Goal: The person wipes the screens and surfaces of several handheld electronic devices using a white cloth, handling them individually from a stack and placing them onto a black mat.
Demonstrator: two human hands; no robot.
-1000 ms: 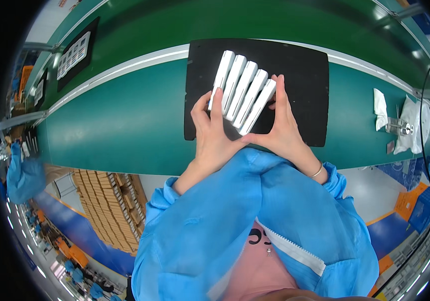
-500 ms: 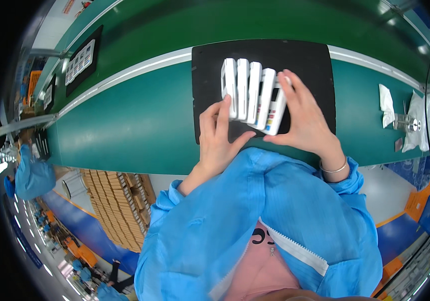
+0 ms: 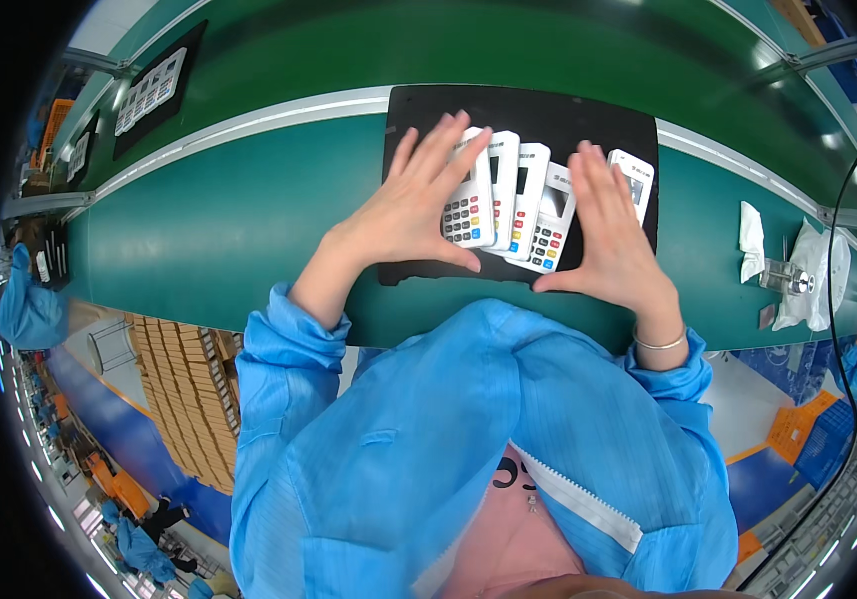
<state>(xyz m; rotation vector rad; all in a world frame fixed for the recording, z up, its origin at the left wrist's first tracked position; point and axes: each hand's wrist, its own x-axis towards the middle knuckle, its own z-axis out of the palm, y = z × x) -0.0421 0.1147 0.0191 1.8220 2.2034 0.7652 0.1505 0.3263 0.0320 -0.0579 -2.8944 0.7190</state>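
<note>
Several white card payment terminals [image 3: 548,230] lie face up on a black mat [image 3: 548,112], their keypads and small screens showing. Most overlap like a fan; the rightmost terminal [image 3: 636,184] lies apart from them, partly covered by my right hand [image 3: 612,240]. That hand is open, its fingers stretched out and its thumb near the lower end of the neighbouring terminal. With fingers spread, my left hand [image 3: 403,212] is over the upper part of the leftmost terminal [image 3: 466,222]. Neither hand is wrapped round a terminal; whether the fingertips touch them I cannot tell.
The mat is on a green workbench [image 3: 219,230] with a pale rail behind it. On the right are white tissue [image 3: 751,242], a clear bottle [image 3: 784,277], a plastic bag [image 3: 816,275] and a hanging black cable [image 3: 832,290]. Stacked cartons [image 3: 184,389] stand on the left below the bench.
The terminals, which stood tilted on their edges between my hands, now lie fanned flat, faces up. My hands have moved apart, the left one further left, and the rightmost terminal has separated.
</note>
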